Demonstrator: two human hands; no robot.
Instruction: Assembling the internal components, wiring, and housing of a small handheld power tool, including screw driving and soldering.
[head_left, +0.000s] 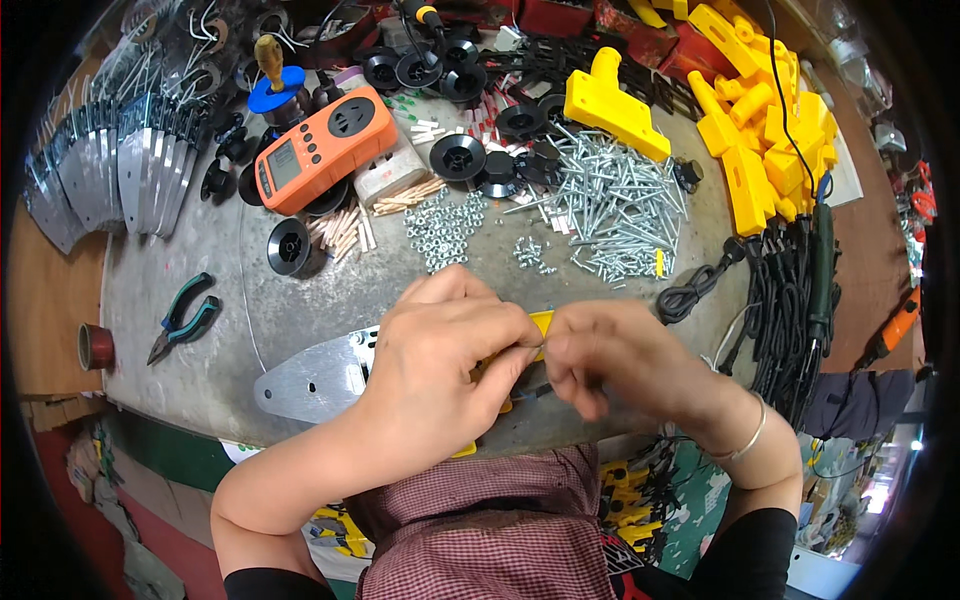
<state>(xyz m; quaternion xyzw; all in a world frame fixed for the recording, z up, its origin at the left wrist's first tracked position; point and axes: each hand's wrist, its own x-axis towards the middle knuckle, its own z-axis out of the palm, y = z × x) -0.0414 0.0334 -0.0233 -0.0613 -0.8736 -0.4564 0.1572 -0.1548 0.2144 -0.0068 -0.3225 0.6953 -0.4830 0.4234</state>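
Note:
At the table's near edge, my left hand (440,350) is closed over a yellow plastic tool housing (543,322), thumb and fingertips pinched together at its right part. From the housing's left end sticks out a flat, tapered silver metal plate (310,388) with holes in it. Much of the housing is covered by my fingers. Close beside those fingertips is my right hand (625,355), its fingers curled in and slightly blurred; whatever they may hold is hidden.
Beyond my hands lie hex nuts (445,230), a heap of long screws (620,205), black spools (290,247) and an orange meter (325,150). Teal-handled pliers (183,318) rest at left. Yellow housings (755,130) and black cables (785,310) crowd the right; metal plates (150,165) stand far left.

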